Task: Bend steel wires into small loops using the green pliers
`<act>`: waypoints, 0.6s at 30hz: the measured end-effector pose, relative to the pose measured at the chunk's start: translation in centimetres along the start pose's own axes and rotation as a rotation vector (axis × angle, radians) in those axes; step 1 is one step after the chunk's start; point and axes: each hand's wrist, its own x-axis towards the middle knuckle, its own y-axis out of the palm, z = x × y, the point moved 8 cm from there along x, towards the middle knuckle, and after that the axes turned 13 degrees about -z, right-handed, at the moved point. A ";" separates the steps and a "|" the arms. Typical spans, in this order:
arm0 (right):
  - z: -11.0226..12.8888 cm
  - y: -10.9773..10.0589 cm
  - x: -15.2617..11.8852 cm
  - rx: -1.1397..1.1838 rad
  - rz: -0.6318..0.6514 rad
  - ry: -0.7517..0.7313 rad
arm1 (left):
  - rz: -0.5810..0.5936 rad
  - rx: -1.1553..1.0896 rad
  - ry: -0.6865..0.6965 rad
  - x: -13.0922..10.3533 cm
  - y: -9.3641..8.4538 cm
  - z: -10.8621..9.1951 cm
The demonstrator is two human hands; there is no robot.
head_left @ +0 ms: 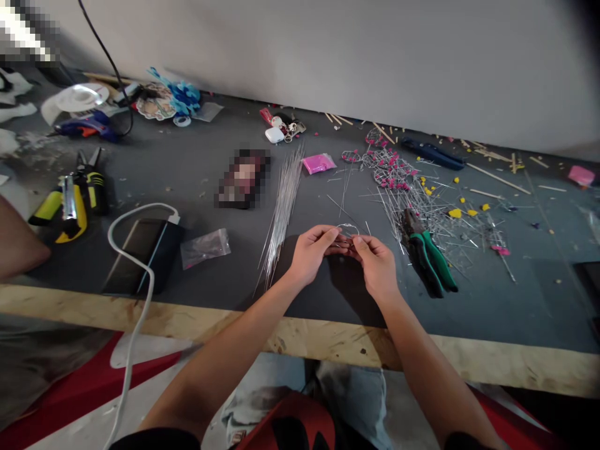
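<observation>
Both hands meet over the dark table near its front edge, fingertips almost touching. Between thumb and fingers, my left hand (313, 251) pinches one side of a thin metal wire (347, 225) that is bent into a small loop. My right hand (376, 261) pinches its other side, thumb on top. To the left of my left hand lies a long bundle of straight wires (282, 209). Green-handled pliers (429, 255) rest to the right of my right hand. Beyond them sits a pile of bent wire pieces (389, 165) with pink bits on them.
A pink packet (319, 164) lies past the wires. Further left are a clear plastic bag (205, 249), a power bank (143, 256) with a white cable, yellow-handled tools (72, 206) and a blue glue gun (89, 127). Another person's arm (19, 240) enters at the left edge.
</observation>
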 end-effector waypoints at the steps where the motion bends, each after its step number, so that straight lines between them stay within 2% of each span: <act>1: 0.1 0.0 0.0 -0.007 0.000 -0.006 | 0.001 0.001 -0.002 0.0 0.0 0.0; 18: 1.3 0.5 -0.5 -0.063 0.063 -0.087 | 0.033 -0.018 -0.103 0.3 -0.1 -0.1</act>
